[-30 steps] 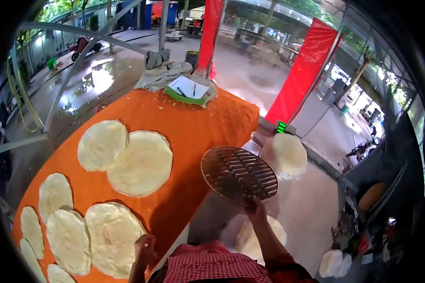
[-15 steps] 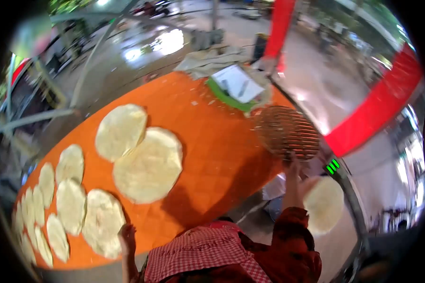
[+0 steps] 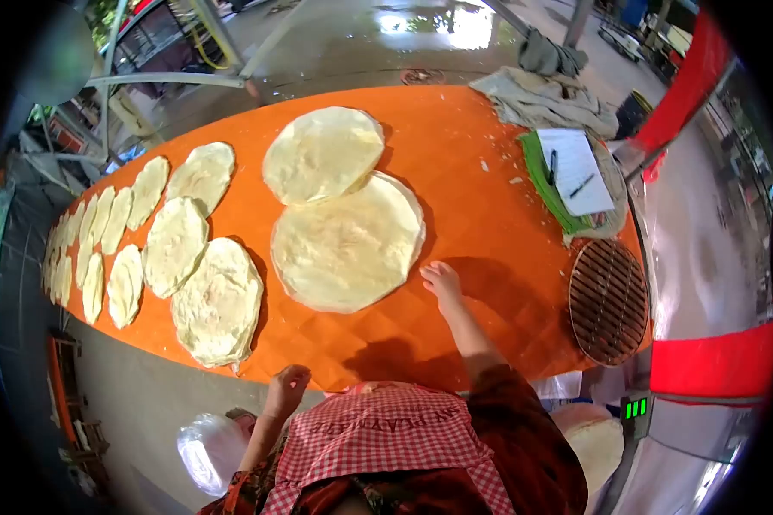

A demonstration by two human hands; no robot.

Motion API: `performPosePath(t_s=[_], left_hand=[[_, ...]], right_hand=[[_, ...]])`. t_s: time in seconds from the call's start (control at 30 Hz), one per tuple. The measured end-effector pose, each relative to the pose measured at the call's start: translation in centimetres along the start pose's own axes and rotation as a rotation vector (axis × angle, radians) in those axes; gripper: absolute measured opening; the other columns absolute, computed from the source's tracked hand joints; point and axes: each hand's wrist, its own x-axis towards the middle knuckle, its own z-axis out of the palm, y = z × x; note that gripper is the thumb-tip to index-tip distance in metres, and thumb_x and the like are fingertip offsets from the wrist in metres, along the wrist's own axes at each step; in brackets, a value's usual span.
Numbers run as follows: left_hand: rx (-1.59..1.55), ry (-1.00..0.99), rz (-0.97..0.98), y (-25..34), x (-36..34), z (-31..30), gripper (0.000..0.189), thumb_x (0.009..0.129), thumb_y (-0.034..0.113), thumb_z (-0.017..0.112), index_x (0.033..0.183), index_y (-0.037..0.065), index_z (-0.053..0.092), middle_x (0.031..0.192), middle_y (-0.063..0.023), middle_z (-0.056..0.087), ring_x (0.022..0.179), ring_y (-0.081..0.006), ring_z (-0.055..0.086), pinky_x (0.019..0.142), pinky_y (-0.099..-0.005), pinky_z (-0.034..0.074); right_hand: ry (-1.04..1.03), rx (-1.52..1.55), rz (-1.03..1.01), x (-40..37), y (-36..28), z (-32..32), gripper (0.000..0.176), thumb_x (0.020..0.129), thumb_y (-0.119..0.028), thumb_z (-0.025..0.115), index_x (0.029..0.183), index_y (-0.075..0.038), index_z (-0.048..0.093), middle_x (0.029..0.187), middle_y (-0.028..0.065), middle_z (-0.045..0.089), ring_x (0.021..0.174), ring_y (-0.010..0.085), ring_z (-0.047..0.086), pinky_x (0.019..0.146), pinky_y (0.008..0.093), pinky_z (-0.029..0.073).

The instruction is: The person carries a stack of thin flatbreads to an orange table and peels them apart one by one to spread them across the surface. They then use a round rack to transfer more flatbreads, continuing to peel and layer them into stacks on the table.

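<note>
Light: bright, even daylight from above; orange table [image 3: 455,197] saturated and fully lit.
Glare: white specular patch on wet ground [image 3: 438,17] at the top edge; sheen on plastic bag [image 3: 204,446], lower left.
Shadows: soft and short. One lies beneath and to the right of the right hand [image 3: 442,279] and forearm; a broader one sits at the table's near edge; thin dark rims run under the lower edges of the flatbreads [image 3: 348,245].
Sharpness: centre crisp, dough texture legible; margins softer.
Distortion: strong fisheye. Table bowed into an arc, far-left flatbreads squeezed thin, black vignette at all corners.
Out of focus: grey-green blob [image 3: 51,51], upper left.
Emitted light: green display [image 3: 634,408], slightly bloomed.
</note>
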Motion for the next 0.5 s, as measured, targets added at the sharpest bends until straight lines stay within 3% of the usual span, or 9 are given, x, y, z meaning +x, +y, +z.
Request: performPosePath(t_s=[0.1,0.13,0.23,0.27,0.37,0.43,0.5], left_hand=[[-0.067,0.036,0.05,-1.8,1.1,-1.0,0.011,0.084,0.006,0.064,0.093,0.0,0.064,0.086,-0.0132,0.067,0.078,-0.0233,0.067,0.065,-0.031,0.053],[-0.05,0.051,0.064,-2.6,1.4,-1.6,0.011,0.084,0.006,0.065,0.093,-0.001,0.064,0.087,-0.0131,0.067,0.078,-0.0242,0.067,0.065,-0.0314,0.053],[-0.141,0.144,0.042,-6.4,1.5,-2.8,0.011,0.084,0.005,0.065,0.093,-0.001,0.064,0.086,-0.0136,0.067,0.078,-0.0244,0.067,0.065,-0.0319,0.053],[-0.153,0.163,0.021,-6.9,1.8,-3.3,0.011,0.084,0.006,0.065,0.093,-0.001,0.064,0.086,-0.0138,0.067,0.078,-0.0245,0.067,0.065,-0.032,0.052],[-0.2,0.19,-0.027,-8.4,1.6,-4.4,0.011,0.084,0.006,0.065,0.094,-0.001,0.064,0.085,-0.0144,0.068,0.077,-0.0244,0.067,0.065,-0.0323,0.052],[-0.237,0.183,-0.018,-9.0,2.3,-5.4,0.012,0.084,0.006,0.065,0.094,-0.001,0.064,0.085,-0.0147,0.068,0.077,-0.0242,0.067,0.065,-0.0323,0.052],[-0.332,0.13,-0.046,-9.6,3.2,-6.2,0.013,0.086,0.007,0.064,0.096,-0.001,0.064,0.085,-0.0132,0.068,0.078,-0.0227,0.067,0.068,-0.0315,0.052]], right_hand=[[-0.038,-0.282,0.014,4.5,0.6,5.1,0.032,0.077,-0.011,0.071,0.105,-0.002,0.058,0.097,0.0069,0.064,0.089,0.0176,0.063,0.072,0.0281,0.05],[-0.012,-0.33,0.155,4.5,-0.1,6.0,0.036,0.076,-0.01,0.072,0.108,-0.001,0.058,0.101,0.0088,0.064,0.092,0.0206,0.063,0.074,0.03,0.05],[0.066,-0.033,0.302,3.0,-0.8,8.5,0.031,0.072,-0.007,0.073,0.1,0.0,0.062,0.097,0.0127,0.065,0.085,0.022,0.063,0.068,0.0338,0.049],[0.089,-0.036,0.292,2.4,-1.4,9.4,0.033,0.069,-0.002,0.071,0.101,0.003,0.063,0.098,0.0159,0.066,0.086,0.0287,0.065,0.073,0.0387,0.052],[-0.028,-0.002,0.062,8.2,3.1,7.5,0.041,0.065,0.005,0.069,0.105,0.005,0.062,0.101,0.0157,0.066,0.088,0.0303,0.065,0.076,0.0412,0.053],[-0.12,-0.074,0.012,7.3,-1.8,9.2,0.046,0.059,0.01,0.065,0.105,0.008,0.062,0.098,0.0148,0.067,0.086,0.0295,0.065,0.078,0.0404,0.054],[-0.198,-0.27,-0.184,5.7,-9.5,12.5,0.048,0.059,0.008,0.062,0.107,0.006,0.061,0.1,0.015,0.067,0.086,0.0269,0.065,0.079,0.0371,0.054]])
